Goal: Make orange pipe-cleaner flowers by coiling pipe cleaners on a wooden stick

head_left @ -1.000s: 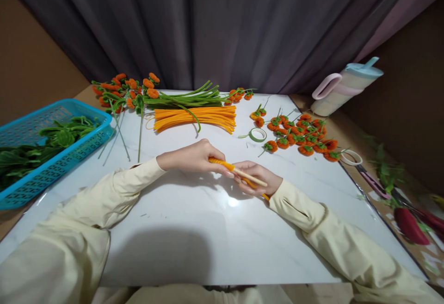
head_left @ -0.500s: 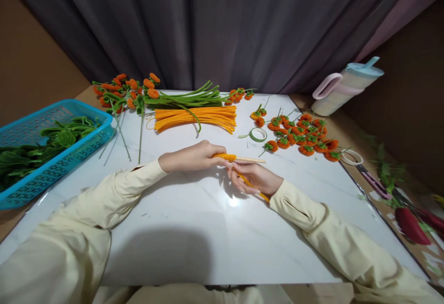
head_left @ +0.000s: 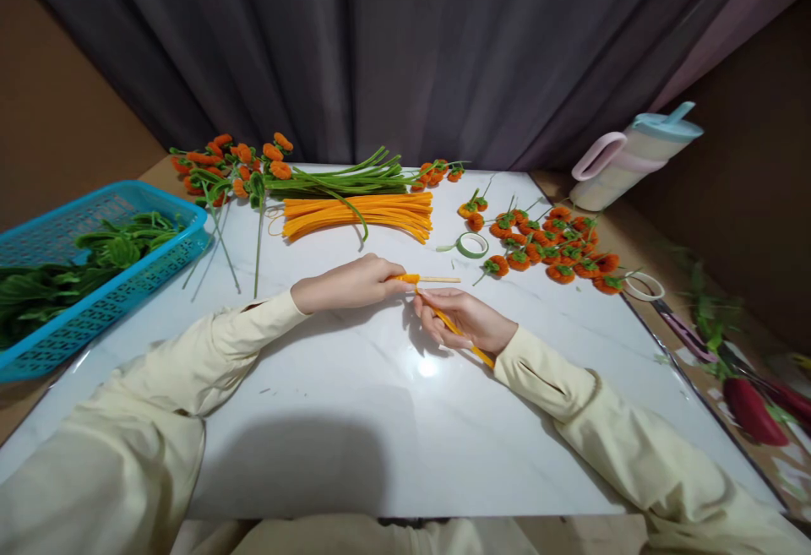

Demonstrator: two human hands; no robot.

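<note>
My left hand (head_left: 355,283) is closed on a thin wooden stick (head_left: 442,280), which points right from the fingers. An orange pipe cleaner (head_left: 454,327) is wound around the stick beside my left fingertips. Its loose length runs down through my right hand (head_left: 472,321), whose fingers pinch it just below and right of the stick. The tail of the pipe cleaner comes out near the right cuff. Beyond the hands lies a bundle of orange pipe cleaners (head_left: 355,215), with green pipe cleaners (head_left: 342,181) behind it.
A blue basket (head_left: 127,272) of green leaf pieces stands at left. Orange pipe-cleaner flowers (head_left: 244,168) lie at back left; several small orange pumpkin-like pieces (head_left: 557,247) lie at right near green tape (head_left: 472,244). A tumbler (head_left: 624,162), scissors (head_left: 684,331) and red-handled tool (head_left: 753,411) line the right edge.
The stick has turned slightly and less of it sticks out past the winding on the right. My left hand has shifted a little; the right hand stays nearly in place, still pinching the pipe cleaner.
</note>
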